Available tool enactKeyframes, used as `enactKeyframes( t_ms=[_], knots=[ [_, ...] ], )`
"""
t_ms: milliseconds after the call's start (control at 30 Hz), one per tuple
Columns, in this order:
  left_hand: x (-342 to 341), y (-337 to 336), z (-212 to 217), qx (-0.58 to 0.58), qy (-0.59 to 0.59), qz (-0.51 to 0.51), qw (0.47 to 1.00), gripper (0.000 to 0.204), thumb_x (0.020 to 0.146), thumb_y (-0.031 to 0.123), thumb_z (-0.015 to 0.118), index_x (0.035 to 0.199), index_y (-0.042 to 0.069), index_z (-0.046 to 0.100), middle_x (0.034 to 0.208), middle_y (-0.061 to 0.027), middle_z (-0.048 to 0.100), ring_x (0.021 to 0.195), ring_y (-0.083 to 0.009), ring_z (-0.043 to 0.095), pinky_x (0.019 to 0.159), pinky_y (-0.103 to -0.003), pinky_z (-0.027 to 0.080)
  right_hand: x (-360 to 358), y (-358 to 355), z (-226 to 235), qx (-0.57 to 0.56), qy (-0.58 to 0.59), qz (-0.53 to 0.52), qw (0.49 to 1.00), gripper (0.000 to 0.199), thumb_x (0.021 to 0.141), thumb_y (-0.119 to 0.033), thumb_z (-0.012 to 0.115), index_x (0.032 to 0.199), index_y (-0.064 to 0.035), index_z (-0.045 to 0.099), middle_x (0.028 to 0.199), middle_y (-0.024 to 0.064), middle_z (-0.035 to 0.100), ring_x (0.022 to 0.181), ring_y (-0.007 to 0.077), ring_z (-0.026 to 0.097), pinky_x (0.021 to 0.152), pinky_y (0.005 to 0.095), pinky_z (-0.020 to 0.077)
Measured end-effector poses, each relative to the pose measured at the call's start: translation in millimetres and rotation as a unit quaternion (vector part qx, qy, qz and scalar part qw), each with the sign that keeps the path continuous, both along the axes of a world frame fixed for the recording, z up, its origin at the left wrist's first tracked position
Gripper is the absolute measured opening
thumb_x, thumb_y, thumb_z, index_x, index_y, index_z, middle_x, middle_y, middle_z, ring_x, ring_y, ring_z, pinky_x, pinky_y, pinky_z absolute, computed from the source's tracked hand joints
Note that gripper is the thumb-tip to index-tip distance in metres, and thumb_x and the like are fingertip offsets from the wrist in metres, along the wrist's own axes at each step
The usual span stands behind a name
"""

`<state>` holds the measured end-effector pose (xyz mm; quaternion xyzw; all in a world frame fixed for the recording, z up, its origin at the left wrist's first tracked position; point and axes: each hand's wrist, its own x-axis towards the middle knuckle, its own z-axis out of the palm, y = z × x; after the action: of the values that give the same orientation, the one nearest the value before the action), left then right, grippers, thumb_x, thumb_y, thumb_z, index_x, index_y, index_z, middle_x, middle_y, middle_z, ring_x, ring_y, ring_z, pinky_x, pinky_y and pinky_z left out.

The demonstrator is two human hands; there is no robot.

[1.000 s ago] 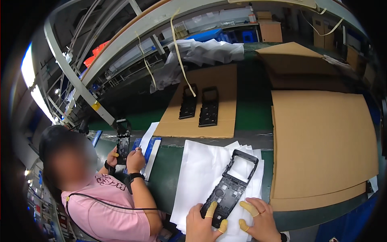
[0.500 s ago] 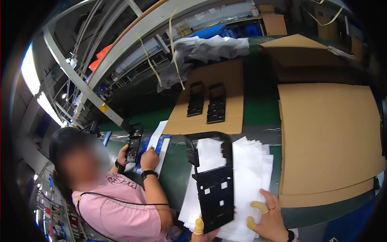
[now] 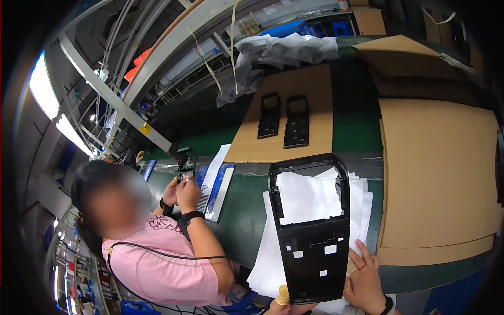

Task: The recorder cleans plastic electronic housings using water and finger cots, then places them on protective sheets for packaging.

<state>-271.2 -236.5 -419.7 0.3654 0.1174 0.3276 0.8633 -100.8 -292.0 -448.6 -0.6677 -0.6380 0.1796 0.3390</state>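
The black frame (image 3: 311, 262) has been squared up, its flat face shown, gripped by the left hand (image 3: 284, 300); for the right hand (image 3: 367, 283), any hold cannot be told.

This looks like a factory workshop, an assembly line rather than a lab or shop. A long green table (image 3: 242, 223) runs under a pale metal frame (image 3: 102, 86), with bright tube lights (image 3: 44, 89) at the left. Matching black plastic housings recur: two lie on a cardboard sheet (image 3: 249, 147), a third, the near housing (image 3: 315, 257), is in front of the camera, and a seated co-worker (image 3: 168, 270) handles a similar one. Stacked cardboard (image 3: 438, 178), white sheets (image 3: 265, 273) and yellow finger covers (image 3: 283, 295) also suggest parts handling.
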Motion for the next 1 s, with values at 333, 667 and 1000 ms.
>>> enactKeyframes(
  t_ms=[333, 667, 1000],
  knots=[
    [2, 6, 3, -0.084, -0.073, -0.013, 0.994, 0.08, 0.083, 0.055, 0.048, 0.137, 0.001, 0.025, 0.134, -0.0257, 0.035, 0.12, -0.0376, 0.041, 0.103, -0.05, 0.03, 3, 0, 0, 0.017, 0.014, -0.003, 1.0, 0.042, 0.07, -0.011, 0.051, 0.11, -0.0082, 0.059, 0.133, 0.0088, 0.044, 0.128, 0.0338, 0.031, 0.091, 0.0457, 0.0285],
    [8, 40, 44, -0.214, -0.26, -0.029, 0.941, 0.085, 0.085, 0.067, 0.031, 0.141, 0.005, 0.017, 0.141, -0.0234, 0.026, 0.131, -0.0348, 0.028, 0.109, -0.047, 0.024, -3, 4, 3, 0.019, -0.007, -0.026, 0.999, 0.047, 0.065, -0.006, 0.05, 0.11, -0.0113, 0.061, 0.132, 0.0077, 0.046, 0.127, 0.0337, 0.033, 0.091, 0.0439, 0.0296],
    [17, 35, 50, -0.269, -0.288, 0.007, 0.919, 0.088, 0.085, 0.064, 0.038, 0.141, 0.001, 0.015, 0.141, -0.0288, 0.023, 0.131, -0.0398, 0.027, 0.107, -0.048, 0.026, -3, 1, 2, 0.023, -0.003, -0.029, 0.999, 0.047, 0.064, -0.006, 0.049, 0.11, -0.0104, 0.061, 0.132, 0.0072, 0.046, 0.127, 0.0339, 0.032, 0.093, 0.0449, 0.0288]
  ],
)
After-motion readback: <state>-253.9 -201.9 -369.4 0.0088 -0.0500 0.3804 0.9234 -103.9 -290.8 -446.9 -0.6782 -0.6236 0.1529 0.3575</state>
